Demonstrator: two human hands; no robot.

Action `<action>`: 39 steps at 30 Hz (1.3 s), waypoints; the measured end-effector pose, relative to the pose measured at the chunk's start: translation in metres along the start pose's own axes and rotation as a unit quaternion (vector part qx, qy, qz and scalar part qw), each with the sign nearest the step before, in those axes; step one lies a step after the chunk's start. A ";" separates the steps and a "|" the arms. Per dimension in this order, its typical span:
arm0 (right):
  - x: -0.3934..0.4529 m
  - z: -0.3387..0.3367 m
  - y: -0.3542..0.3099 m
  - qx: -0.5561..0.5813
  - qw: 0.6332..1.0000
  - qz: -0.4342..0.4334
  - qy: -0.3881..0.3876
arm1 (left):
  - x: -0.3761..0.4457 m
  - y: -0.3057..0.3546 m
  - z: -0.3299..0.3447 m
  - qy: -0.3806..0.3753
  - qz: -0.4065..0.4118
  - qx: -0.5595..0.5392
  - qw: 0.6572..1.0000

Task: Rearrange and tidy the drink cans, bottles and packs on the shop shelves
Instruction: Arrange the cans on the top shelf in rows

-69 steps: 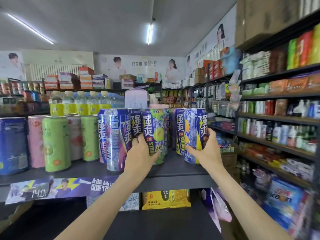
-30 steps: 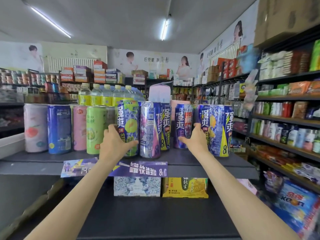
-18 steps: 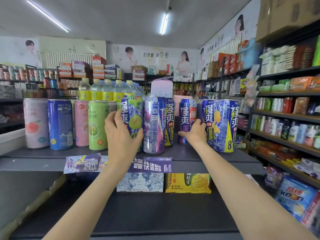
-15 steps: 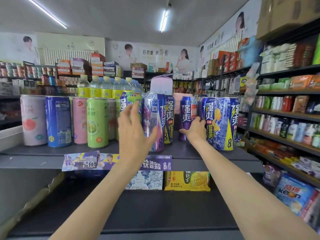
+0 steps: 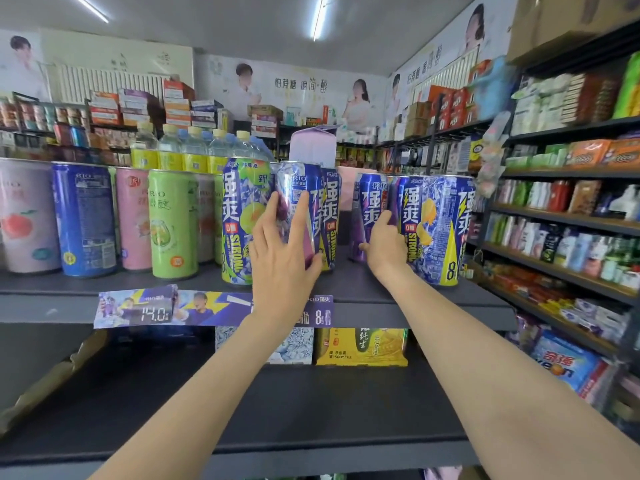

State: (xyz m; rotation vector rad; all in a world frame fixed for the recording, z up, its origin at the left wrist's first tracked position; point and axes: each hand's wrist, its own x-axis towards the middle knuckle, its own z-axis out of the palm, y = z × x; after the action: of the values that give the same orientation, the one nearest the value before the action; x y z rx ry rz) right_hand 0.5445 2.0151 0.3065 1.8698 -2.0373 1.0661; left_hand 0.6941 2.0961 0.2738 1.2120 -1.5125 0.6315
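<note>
Tall drink cans stand on the upper dark shelf (image 5: 381, 292). My left hand (image 5: 282, 251) wraps the front of a silver-purple grape can (image 5: 298, 183), fingers up its face and thumb low on its right side. Left of it stands a blue-green lime can (image 5: 242, 216), and behind it to the right a blue can (image 5: 330, 209). My right hand (image 5: 384, 244) grips a blue-purple can (image 5: 369, 199) from its right side, fingers slipped between it and the blue-yellow lemon can (image 5: 433, 223) next to it.
Pastel cans fill the shelf's left: peach (image 5: 24, 216), blue (image 5: 85, 220), pink (image 5: 133, 220), green (image 5: 171, 223). Yellow-labelled bottles (image 5: 194, 150) stand behind. On the lower shelf sit a white-blue pack (image 5: 294, 344) and a yellow pack (image 5: 360, 346). Stocked shelves (image 5: 571, 220) line the right.
My left hand let go of the lime can, opened, and moved right onto the grape can. My right hand stayed on the blue-purple can.
</note>
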 end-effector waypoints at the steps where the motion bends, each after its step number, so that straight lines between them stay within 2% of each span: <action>1: 0.001 0.002 0.000 0.000 1.000 0.002 0.001 | 0.000 0.000 0.000 0.003 0.003 0.000 1.000; 10: 0.002 0.000 0.004 0.031 0.999 0.016 -0.013 | -0.002 -0.002 0.000 0.019 0.016 0.006 1.000; 13: -0.004 -0.012 0.002 0.080 0.996 -0.031 0.007 | -0.003 -0.002 0.001 0.019 0.017 0.006 1.000; 15: -0.008 -0.020 -0.005 0.229 0.971 -0.055 -0.051 | -0.003 -0.002 0.002 0.022 0.016 0.006 1.000; 17: -0.013 -0.023 -0.015 0.337 0.926 -0.054 -0.159 | -0.004 -0.001 0.001 0.023 0.017 0.008 1.000; 18: -0.015 -0.021 -0.020 0.353 0.914 -0.052 -0.196 | -0.004 -0.001 0.001 0.024 0.017 0.008 1.000; 20: -0.019 -0.015 -0.029 0.347 0.911 -0.050 -0.217 | -0.003 -0.001 0.001 0.023 0.016 0.006 1.000; 24: -0.023 -0.007 -0.035 0.339 0.924 -0.038 -0.171 | -0.002 -0.001 0.001 0.024 0.014 -0.002 1.000; 28: -0.023 -0.014 -0.023 0.280 0.951 0.000 -0.135 | -0.003 -0.002 0.000 0.024 0.011 -0.011 1.000; 33: -0.022 -0.023 0.001 0.165 0.983 0.067 -0.050 | -0.003 -0.002 0.002 0.028 0.011 -0.018 0.999; 39: -0.027 -0.021 0.000 0.078 0.995 0.055 0.000 | -0.004 -0.003 0.000 0.016 -0.005 -0.021 1.000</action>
State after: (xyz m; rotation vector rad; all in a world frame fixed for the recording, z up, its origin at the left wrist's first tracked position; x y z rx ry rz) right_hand 0.5423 2.0496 0.3062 1.8464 -2.1350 1.2859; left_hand 0.6964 2.0969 0.2697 1.1719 -1.4852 0.6078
